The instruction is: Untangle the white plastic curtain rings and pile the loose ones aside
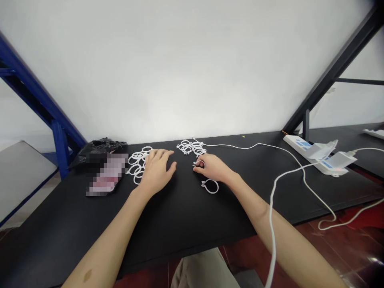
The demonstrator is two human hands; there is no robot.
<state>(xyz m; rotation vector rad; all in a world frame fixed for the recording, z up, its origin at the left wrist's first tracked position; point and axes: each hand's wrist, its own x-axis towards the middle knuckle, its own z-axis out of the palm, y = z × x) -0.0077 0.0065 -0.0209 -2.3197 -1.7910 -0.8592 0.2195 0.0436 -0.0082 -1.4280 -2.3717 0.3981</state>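
Observation:
My right hand (215, 166) is closed in a pinch around a white plastic shower curtain ring (199, 162), whose ends stick out past the fingertips. Just below that hand, a single loose ring (211, 193) of the same kind lies on the black table. My left hand (156, 168) is open, thumb apart from the fingers, and hovers over or rests beside a spread of white rings (137, 155); it hides some of them. Between the hands and farther back, near the wall, is a small cluster of rings (186, 148).
A black plastic bag (103, 143) and a blurred-out pinkish item (108, 174) lie at the left of the table (180, 228). At right stands a white power strip (312, 154) with chargers plugged in. A white cable (271, 216) loops across my right forearm.

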